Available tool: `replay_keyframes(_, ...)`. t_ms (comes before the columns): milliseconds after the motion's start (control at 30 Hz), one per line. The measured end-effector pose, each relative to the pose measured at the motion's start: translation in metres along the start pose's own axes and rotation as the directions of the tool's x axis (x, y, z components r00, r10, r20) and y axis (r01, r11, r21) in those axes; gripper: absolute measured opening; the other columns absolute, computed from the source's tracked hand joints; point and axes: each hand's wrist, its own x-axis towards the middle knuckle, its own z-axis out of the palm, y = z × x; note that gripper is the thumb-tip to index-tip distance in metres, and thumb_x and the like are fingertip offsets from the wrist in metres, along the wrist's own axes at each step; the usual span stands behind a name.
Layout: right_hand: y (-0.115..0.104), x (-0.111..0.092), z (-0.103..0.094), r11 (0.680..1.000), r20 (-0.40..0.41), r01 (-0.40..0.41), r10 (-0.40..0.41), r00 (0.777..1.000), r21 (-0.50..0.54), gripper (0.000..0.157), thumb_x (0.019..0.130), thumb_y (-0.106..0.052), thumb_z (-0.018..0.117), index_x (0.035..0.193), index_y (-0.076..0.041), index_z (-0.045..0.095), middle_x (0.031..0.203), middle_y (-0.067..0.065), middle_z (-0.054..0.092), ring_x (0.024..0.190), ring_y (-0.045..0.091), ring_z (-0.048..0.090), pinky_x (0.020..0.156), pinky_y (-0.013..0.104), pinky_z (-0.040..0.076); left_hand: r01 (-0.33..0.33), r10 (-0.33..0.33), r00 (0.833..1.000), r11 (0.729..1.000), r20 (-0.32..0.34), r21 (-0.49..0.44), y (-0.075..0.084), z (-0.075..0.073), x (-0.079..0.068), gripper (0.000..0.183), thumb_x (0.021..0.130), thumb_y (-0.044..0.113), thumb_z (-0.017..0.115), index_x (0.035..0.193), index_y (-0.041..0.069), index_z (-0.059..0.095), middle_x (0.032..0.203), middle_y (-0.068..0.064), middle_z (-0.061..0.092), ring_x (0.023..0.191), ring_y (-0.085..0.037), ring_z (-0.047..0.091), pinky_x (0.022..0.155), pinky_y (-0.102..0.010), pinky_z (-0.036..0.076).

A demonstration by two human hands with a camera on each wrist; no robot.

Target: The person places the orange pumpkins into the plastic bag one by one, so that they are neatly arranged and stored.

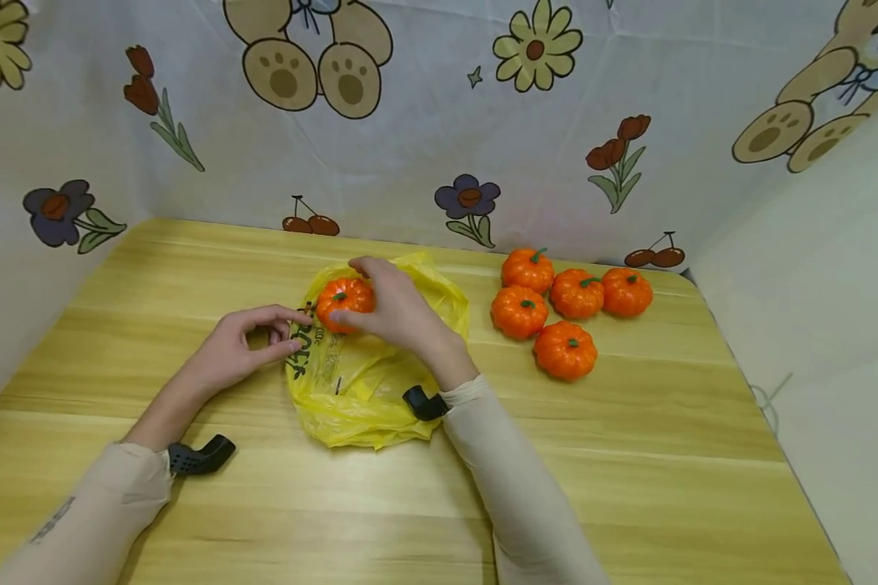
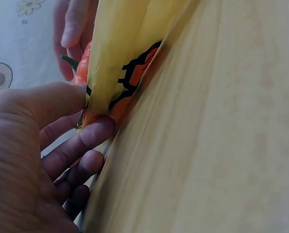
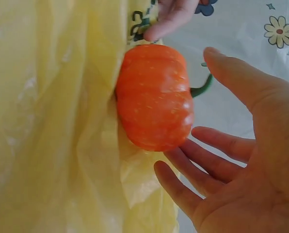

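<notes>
A yellow plastic bag (image 1: 369,414) lies spread and crumpled on the table, with dark printing near its left side. On its upper left part sits an orange toy pumpkin (image 1: 345,302) with a green stem. My left hand (image 1: 237,345) pinches the bag's left edge between thumb and finger, as the left wrist view shows at the bag film (image 2: 135,29). Around the pumpkin is my right hand (image 1: 402,313), its fingers spread. In the right wrist view the thumb stands apart from the pumpkin (image 3: 154,99), while fingertips are at its lower side.
Several more pumpkins are grouped right of the bag, among them a front one (image 1: 565,351) and a far right one (image 1: 627,292). The wooden table (image 1: 322,520) ends at a patterned cloth (image 1: 402,162) behind. A white surface (image 1: 834,341) is beyond its right edge.
</notes>
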Motion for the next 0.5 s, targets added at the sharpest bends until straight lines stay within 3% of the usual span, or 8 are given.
replay_keyframes(500, 0.016, -0.022, -0.025, 1.000, -0.108, 0.025, -0.023, 0.994, 0.014, 0.058, 0.103, -0.040, 0.070, 0.148, -0.007, 0.056, 0.148, 0.009, 0.059, 0.136, 0.029, 0.056, 0.115, 0.044, 0.044, 0.005, -0.005, 1.000, 1.000, -0.011, 0.001, 0.000, 0.004, -0.001, 0.029, 0.097, 0.013, 0.078, 0.125, 0.021, 0.077, 0.092, -0.002, 0.067, 0.082, -0.015, 0.056, 0.076, -0.022, 0.044)
